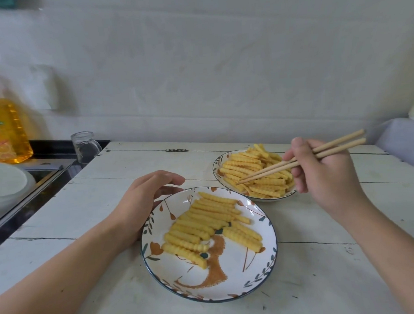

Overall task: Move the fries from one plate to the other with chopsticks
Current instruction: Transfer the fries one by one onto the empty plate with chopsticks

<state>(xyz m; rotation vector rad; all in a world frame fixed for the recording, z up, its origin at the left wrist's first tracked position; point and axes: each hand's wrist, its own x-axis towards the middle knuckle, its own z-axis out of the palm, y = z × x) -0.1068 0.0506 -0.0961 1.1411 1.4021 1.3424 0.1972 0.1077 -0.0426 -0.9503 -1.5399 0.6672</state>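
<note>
On the white table, near plate holds a row of fries; left hand rests relaxed at its left rim; right hand grips chopsticks, tips over fry pile on far plate toward the right edge

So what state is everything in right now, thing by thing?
Near plate: fries laid in neat rows, partly filled.
Far plate: heaped with loose fries.
Chopsticks: held, tips close together down at the far heap; whether they pinch a fry, cannot tell.
Right hand: grips the chopsticks.
Left hand: at the near plate's rim, fingers relaxed.
Glass mug: upright, looks empty.
</note>
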